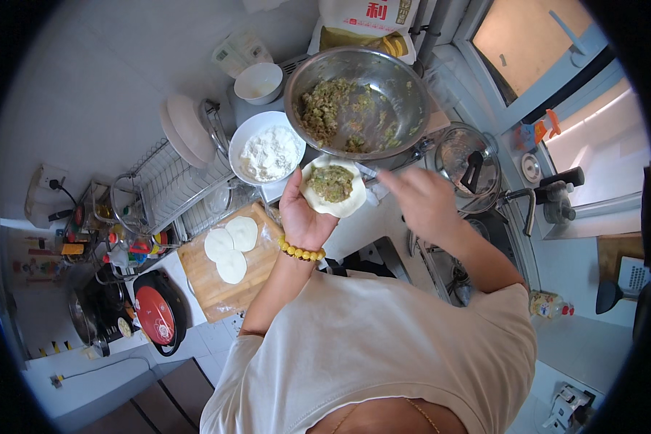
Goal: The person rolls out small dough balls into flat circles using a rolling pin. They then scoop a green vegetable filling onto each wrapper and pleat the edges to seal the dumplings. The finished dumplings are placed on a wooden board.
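On the palm of my left hand lies a round dough wrapper, its rim bent up a little near the thumb. A mound of green-flecked filling covers the wrapper's middle. My right hand, slightly blurred, grips a utensil whose pale, flat end reaches the wrapper's right edge; its exact kind is unclear. Just beyond both hands stands a large stainless steel bowl with more filling heaped on its left side. A white bowl of flour sits left of it.
Three dough wrappers lie partly overlapping on a wooden board at the left. Behind it stands a wire dish rack. A smaller white bowl is at the back. To the right are a glass lid and a faucet by the sink.
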The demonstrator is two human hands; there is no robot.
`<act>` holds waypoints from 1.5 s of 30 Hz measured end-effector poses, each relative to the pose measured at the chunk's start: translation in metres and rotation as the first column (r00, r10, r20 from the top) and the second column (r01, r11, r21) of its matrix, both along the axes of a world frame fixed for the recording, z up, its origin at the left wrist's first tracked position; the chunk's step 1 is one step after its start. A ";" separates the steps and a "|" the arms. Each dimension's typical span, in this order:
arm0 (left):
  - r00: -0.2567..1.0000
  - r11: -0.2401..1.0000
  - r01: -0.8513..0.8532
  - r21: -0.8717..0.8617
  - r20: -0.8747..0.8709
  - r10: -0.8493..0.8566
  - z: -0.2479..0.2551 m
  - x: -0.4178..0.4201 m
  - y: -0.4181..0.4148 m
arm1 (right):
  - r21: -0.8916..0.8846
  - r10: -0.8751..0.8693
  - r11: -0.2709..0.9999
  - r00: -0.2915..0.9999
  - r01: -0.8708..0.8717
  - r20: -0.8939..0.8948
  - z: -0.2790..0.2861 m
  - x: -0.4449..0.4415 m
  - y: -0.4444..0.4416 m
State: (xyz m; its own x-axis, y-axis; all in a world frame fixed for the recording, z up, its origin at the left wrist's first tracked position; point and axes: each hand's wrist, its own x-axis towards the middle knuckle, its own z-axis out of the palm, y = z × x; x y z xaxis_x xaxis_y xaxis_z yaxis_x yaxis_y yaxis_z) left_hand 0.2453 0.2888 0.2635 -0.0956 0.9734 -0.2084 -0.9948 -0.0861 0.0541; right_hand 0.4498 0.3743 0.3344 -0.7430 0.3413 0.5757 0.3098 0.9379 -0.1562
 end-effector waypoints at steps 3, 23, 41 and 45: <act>0.999 1.000 0.005 0.005 -0.047 -0.005 0.002 0.000 -0.005 | -0.006 -0.215 0.976 0.976 0.216 0.027 0.016 -0.004 0.019; 0.995 0.997 -0.080 0.022 -0.065 0.081 0.001 0.006 -0.022 | -0.180 -0.147 0.957 0.915 0.228 0.375 0.013 -0.020 0.076; 0.999 0.999 -0.044 0.015 -0.022 0.045 -0.001 0.021 0.000 | -0.343 0.120 0.939 0.931 0.006 0.345 0.010 -0.031 0.098; 0.998 0.999 -0.034 -0.006 -0.057 0.034 0.003 0.023 0.002 | -0.478 0.152 0.878 0.963 -0.028 0.222 0.012 -0.016 0.095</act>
State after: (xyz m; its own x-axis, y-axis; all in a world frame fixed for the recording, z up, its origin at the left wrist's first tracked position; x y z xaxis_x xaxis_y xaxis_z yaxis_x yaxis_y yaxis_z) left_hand 0.2681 0.2909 0.2667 -0.1401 0.9680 -0.2083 -0.9867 -0.1190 0.1107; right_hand 0.4341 0.4695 0.3459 -0.8795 0.4480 0.1606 0.3136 0.7994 -0.5124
